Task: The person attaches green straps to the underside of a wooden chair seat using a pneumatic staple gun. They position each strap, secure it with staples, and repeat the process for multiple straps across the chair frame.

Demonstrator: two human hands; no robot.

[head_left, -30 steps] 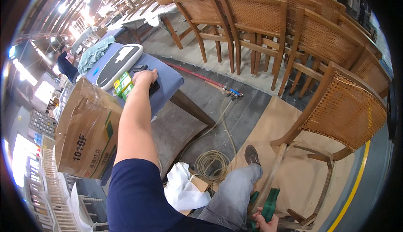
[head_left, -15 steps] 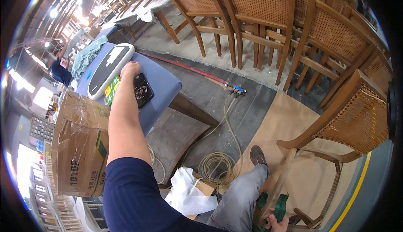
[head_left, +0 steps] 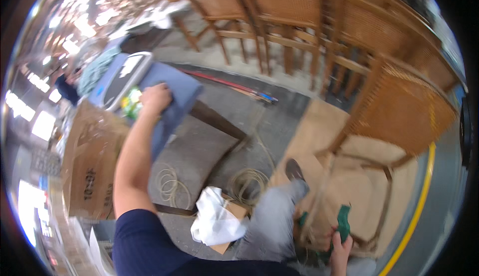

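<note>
My left hand (head_left: pixel 157 98) has shifted across the bench (head_left: pixel 183 84), a long surface covered in smooth blue material. The dark, flat, glossy device that lay uncovered beside it half a second ago no longer shows; my hand now covers about that spot. The fingers look curled, but motion blur hides whether they grip anything. Small yellow-and-green packets (head_left: pixel 130 104) sit just beside them.

My right hand (head_left: pixel 341 246) has come further into view, low on the right, closed around the lower part of a dark green fabric strap (head_left: pixel 344 217). The strap's loose end now stands up near the seat frame of a brown wooden chair with a woven cane back (head_left: pixel 399 106). My hands are thus well apart, one at the bench, one by the chair.

Also on the bench lie a rounded, white-rimmed dark panel (head_left: pixel 119 87) and a crumpled grey-green cloth (head_left: pixel 97 71). A large brown cardboard carton (head_left: pixel 95 171) stands at its near end.

The chair rests on tan sheeting (head_left: pixel 309 141). Nearby are a coiled pale hose (head_left: pixel 247 183) and crumpled white wrapping (head_left: pixel 214 221). More cane-backed chairs (head_left: pixel 284 6) crowd the far side of this bright workshop; a yellow floor line (head_left: pixel 419 211) curves along the right.
</note>
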